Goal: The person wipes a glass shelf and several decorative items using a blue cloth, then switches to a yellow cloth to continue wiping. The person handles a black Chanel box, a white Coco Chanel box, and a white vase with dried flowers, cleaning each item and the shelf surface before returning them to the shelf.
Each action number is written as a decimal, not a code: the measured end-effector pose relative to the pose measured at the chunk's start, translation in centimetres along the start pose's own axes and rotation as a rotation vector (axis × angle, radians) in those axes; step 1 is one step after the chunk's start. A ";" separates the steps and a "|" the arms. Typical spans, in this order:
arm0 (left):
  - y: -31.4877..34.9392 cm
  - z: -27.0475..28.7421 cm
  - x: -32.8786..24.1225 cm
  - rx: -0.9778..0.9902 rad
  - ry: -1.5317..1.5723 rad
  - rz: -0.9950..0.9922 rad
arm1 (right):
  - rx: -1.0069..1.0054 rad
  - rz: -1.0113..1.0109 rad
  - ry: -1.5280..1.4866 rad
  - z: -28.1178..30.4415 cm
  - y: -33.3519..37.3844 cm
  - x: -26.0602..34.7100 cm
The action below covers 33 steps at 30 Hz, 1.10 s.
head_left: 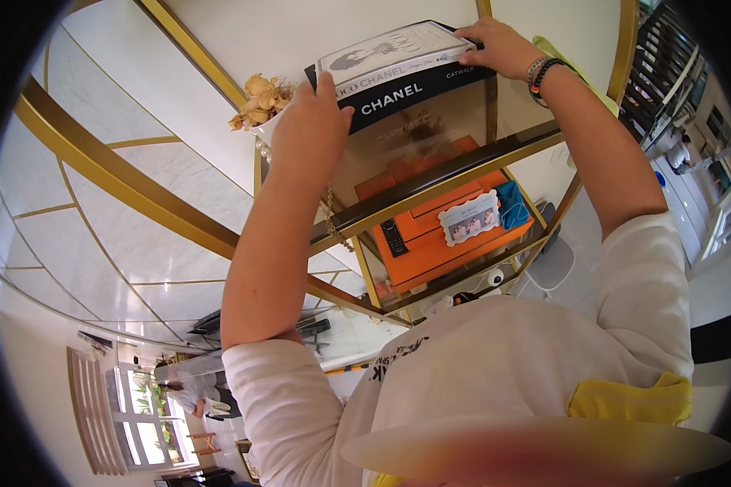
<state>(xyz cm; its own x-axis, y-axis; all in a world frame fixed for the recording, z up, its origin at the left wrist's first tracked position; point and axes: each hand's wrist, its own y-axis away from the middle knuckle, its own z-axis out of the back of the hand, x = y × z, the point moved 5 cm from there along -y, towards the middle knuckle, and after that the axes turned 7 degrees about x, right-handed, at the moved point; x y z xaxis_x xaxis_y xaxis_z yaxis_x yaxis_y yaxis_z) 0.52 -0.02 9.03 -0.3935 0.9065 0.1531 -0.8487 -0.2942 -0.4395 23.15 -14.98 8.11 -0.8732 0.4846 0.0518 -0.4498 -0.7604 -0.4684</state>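
Note:
A white hardcover book (pixel 398 55) lies on top of a thicker black book (pixel 406 101) on the upper glass shelf of a gold-framed rack (pixel 439 183). My left hand (pixel 310 122) grips the left end of the stack, its index finger at the white book's corner and its thumb by the black book's spine. At the other end, my right hand (pixel 499 50) closes over the white book's right corner, fingers on top and thumb at the spine. Dark beaded bracelets (pixel 539 77) circle my right wrist. Beside my left hand are dried flowers (pixel 261 99) and a string of pearls (pixel 262 154).
Lower down in the rack sit an orange box (pixel 418 264), a black remote control (pixel 393 238), a scalloped white photo frame (pixel 469 219) and a blue item (pixel 512 206). A yellow-green cloth (pixel 573 69) hangs at the rack's right. Another person (pixel 191 399) is in the background.

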 end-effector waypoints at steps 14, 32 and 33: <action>-5.6 -3.5 -0.3 0.146 -0.123 0.187 | 0.346 0.111 -0.243 -3.8 -5.0 -4.9; -6.3 -3.7 0.6 0.145 0.073 0.360 | 0.305 0.157 -0.305 -4.5 -5.7 -4.9; -6.4 -3.8 0.6 0.144 0.063 0.359 | 0.310 0.155 -0.310 -4.5 -5.7 -4.8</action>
<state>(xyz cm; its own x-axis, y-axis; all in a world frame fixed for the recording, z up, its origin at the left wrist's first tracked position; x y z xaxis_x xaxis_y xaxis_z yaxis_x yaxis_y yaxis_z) 7.03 3.53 8.59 -0.6555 0.7539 -0.0447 -0.7039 -0.6313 -0.3256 30.79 -11.03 6.55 -0.9281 0.2392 0.2853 -0.3036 -0.9298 -0.2082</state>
